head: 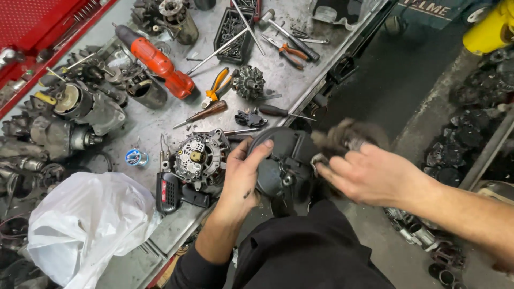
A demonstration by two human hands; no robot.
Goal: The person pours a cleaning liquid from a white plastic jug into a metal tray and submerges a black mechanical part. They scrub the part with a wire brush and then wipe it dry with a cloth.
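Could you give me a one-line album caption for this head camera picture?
Left hand steadies a round black cover while the right hand works a blurred brush beside a cluttered workbench.

We look down on a worn grey metal surface [160, 120] that runs diagonally across the view, scratched and stained with grease. A red tool chest [37, 21] borders it at the upper left. To the right of the surface we see a dark concrete floor [396, 75], with a paler, dusty strip [433, 115] crossing it. Heaps of blackened metal parts [471, 128] lie along the far right. A yellow container [490, 29] sits in the upper right corner. The light is even and bright.
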